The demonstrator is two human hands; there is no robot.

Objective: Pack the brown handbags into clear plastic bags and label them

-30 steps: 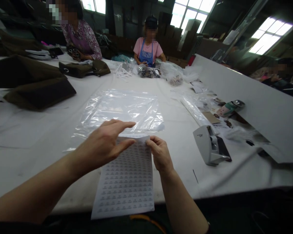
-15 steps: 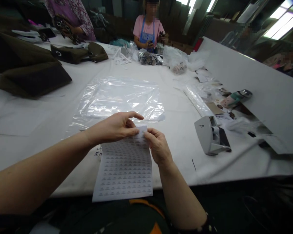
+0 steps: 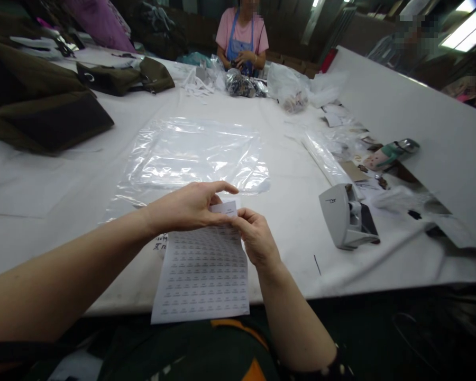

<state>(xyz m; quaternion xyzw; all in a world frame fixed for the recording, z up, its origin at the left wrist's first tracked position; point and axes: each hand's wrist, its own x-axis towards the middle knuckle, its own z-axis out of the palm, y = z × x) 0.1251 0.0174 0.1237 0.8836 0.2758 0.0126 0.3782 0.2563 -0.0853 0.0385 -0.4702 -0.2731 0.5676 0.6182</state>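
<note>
A white sheet of printed labels (image 3: 204, 280) hangs down toward my lap over the table's front edge, covered in rows of small text. My right hand (image 3: 259, 238) pinches its top right corner between thumb and fingers. At the sheet's upper edge, my left hand (image 3: 186, 208) is closed on a small white label (image 3: 226, 208) with tiny print, its thumb underneath and its index finger stretched out above. Whether the label is still joined to the sheet cannot be seen. Just beyond my hands lies a flat clear plastic bag (image 3: 194, 153).
A grey-white tape dispenser (image 3: 337, 217) stands at the right. Behind it are a bottle (image 3: 388, 154), plastic wrap and scraps along a white board (image 3: 412, 111). Dark olive bags (image 3: 51, 121) lie at the left. A person in a blue apron (image 3: 240, 45) stands across the table.
The small label now shows tilted up between my left thumb and fingers, where the sheet's top edge lay before. The person opposite has brought their hands together.
</note>
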